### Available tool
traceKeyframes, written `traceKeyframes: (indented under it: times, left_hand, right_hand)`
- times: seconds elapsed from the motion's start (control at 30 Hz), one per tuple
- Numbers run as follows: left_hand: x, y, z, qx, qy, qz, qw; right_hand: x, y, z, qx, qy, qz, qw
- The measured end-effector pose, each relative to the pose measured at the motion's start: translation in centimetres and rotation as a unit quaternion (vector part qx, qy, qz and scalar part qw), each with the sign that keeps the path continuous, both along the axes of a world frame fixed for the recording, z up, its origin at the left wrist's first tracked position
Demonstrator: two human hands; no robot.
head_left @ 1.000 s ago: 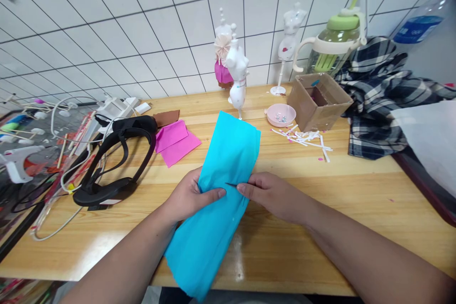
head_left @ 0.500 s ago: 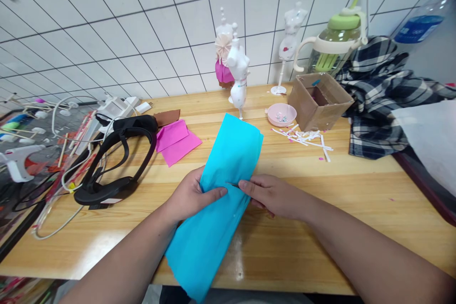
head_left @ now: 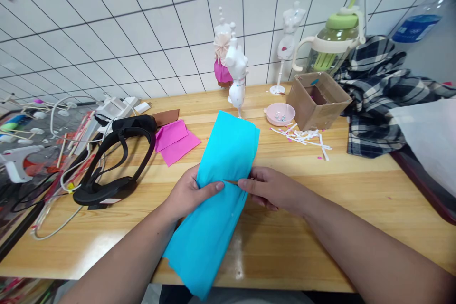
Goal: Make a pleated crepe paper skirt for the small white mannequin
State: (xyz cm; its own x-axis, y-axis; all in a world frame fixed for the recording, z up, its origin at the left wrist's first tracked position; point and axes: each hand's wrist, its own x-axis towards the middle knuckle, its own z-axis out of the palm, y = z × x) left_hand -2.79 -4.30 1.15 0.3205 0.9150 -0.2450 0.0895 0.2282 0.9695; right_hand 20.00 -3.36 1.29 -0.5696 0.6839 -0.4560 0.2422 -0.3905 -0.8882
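A long folded sheet of bright blue paper (head_left: 228,147) lies slantwise before me, its lower end reaching the table's front edge. My left hand (head_left: 192,192) grips its left side, thumb on top and fingers hidden beneath. At the right edge my right hand (head_left: 269,187) is closed on what looks like scissors (head_left: 231,182). Only one thin pointed blade shows, lying across the paper with its tip near my left thumb; the handles are hidden in my fingers.
Pink sheets (head_left: 178,140) and a black headset-like frame (head_left: 117,166) lie left. Behind stand white mannequins (head_left: 237,66), a pink bowl (head_left: 280,114) and a cardboard box (head_left: 318,102). White paper strips (head_left: 304,137) lie before the box. At right are checked cloth (head_left: 374,128) and a jug (head_left: 335,42).
The blade shows more plainly above the paper and its tip sits closer to my left thumb. Both hands keep their holds; the whole view has shifted slightly.
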Motion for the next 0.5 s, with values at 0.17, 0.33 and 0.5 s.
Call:
traceKeyframes:
  times: [0.17, 0.33, 0.5]
  left_hand:
    - [0.14, -0.01, -0.01, 0.014, 0.019, 0.002, 1.0]
    - [0.15, -0.12, 0.16, 0.022, 0.011, 0.034, 0.999]
    - [0.03, -0.11, 0.11, 0.032, 0.006, 0.032, 0.999]
  right_hand:
    - [-0.42, -0.16, -0.69, 0.012, -0.02, -0.004, 1.0]
    - [-0.09, 0.08, -0.6, 0.145, -0.053, -0.023, 0.988]
    - [0.08, 0.08, -0.32, 0.146, -0.017, -0.01, 0.989]
